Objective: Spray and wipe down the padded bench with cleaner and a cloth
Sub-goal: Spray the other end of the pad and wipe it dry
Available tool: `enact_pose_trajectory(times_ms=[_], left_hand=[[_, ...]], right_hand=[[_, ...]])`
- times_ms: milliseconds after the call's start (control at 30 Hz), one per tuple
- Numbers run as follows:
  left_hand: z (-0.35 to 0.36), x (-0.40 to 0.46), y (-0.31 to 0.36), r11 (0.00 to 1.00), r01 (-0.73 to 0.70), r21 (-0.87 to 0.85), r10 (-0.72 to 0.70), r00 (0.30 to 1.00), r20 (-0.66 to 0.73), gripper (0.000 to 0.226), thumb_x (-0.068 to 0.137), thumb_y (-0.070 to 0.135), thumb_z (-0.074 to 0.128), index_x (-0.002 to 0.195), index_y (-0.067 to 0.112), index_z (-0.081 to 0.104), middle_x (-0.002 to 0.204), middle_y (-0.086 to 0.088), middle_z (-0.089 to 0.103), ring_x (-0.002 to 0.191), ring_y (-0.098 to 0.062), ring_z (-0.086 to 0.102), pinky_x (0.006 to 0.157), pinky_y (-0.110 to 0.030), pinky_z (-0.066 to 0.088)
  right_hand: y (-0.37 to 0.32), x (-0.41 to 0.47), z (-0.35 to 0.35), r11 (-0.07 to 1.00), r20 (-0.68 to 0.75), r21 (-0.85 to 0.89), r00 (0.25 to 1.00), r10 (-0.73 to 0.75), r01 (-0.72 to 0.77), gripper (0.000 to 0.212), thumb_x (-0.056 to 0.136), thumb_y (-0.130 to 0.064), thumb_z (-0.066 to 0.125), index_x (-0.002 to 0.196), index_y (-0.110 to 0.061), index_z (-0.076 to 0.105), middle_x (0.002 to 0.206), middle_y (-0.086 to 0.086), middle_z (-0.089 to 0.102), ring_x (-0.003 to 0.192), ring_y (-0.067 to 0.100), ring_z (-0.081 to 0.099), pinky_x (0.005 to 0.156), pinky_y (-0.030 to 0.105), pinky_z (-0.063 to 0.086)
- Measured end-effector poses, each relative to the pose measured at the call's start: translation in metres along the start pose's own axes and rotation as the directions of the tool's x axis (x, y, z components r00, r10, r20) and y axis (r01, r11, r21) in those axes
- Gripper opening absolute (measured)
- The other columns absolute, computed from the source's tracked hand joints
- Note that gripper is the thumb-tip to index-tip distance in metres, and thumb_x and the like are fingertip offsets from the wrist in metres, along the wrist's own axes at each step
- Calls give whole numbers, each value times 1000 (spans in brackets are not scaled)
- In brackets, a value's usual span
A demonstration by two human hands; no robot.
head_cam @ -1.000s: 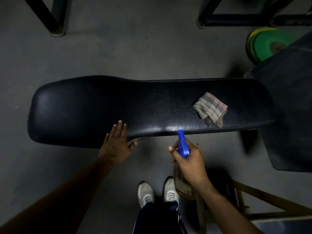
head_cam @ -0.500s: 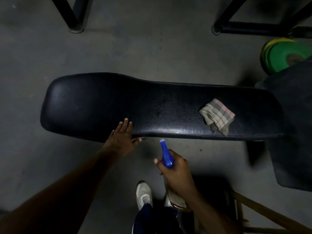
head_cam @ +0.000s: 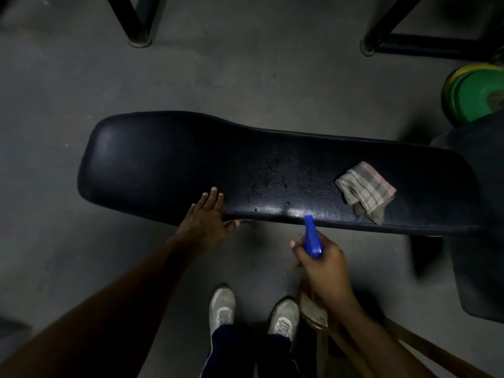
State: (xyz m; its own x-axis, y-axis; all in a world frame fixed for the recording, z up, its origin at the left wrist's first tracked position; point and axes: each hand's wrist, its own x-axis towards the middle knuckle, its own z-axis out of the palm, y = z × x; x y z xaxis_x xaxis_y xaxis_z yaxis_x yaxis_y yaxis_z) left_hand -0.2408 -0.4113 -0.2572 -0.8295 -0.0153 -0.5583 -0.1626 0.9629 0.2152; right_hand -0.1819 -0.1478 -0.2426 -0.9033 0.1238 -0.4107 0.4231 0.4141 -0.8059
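Black padded bench (head_cam: 169, 165), long axis left–right, far right end cut off | spray bottle (head_cam: 312, 238) body mostly hidden, nozzle toward bench, gripped by right hand (head_cam: 324, 264) | left hand (head_cam: 204, 219) flat on near edge | checked cloth (head_cam: 365, 190) on bench, right

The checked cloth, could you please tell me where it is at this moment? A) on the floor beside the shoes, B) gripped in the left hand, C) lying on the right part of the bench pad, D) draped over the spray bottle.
C: the checked cloth lies crumpled on the right part of the bench pad, untouched, while the left hand rests on the pad's near edge and the right hand grips the spray bottle.
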Motion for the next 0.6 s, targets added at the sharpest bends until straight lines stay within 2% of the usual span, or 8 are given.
enact_pose_trajectory(times_ms=[100,267,400,533,600], left_hand=[[-1,-1,-1,1000,-5,-11,5,1000,-1,87,94,64,39,158,14,9,167,-4,-4,154,-22,0,122,-43,7],[-10,-2,-8,998,-33,-49,35,998,42,81,96,62,36,159,17,11,167,-1,-4,154,-20,0,123,-44,5],[-17,-7,-21,996,-5,-95,7,1000,28,81,97,61,36,158,15,9,167,-4,-5,154,-21,0,123,-44,2],[-31,-6,-46,997,7,-81,-5,1000,22,83,97,62,34,158,14,6,167,-5,-8,154,-22,-2,122,-43,0],[-38,-4,-59,998,14,-68,-12,1000,23,83,97,62,33,158,13,5,167,-6,-8,154,-22,-3,122,-43,0]], right_hand=[[-14,11,5,1000,-21,11,1000,-10,10,21,87,-24,81,77,-16,64,64,5,68,57,18,67,66,38,56],[-40,13,26,1000,17,-8,999,-30,30,27,88,-30,80,76,-14,62,64,7,69,58,15,68,67,35,54],[-56,5,47,998,76,-25,996,-56,58,29,87,-36,78,77,-16,59,64,7,68,60,16,68,70,41,57],[-68,-4,68,998,126,-13,990,-67,69,34,81,-49,75,79,-18,59,67,6,69,60,14,69,71,44,58],[-72,-7,77,998,145,1,987,-68,68,33,80,-49,75,81,-18,61,70,6,69,60,14,70,71,45,59]])
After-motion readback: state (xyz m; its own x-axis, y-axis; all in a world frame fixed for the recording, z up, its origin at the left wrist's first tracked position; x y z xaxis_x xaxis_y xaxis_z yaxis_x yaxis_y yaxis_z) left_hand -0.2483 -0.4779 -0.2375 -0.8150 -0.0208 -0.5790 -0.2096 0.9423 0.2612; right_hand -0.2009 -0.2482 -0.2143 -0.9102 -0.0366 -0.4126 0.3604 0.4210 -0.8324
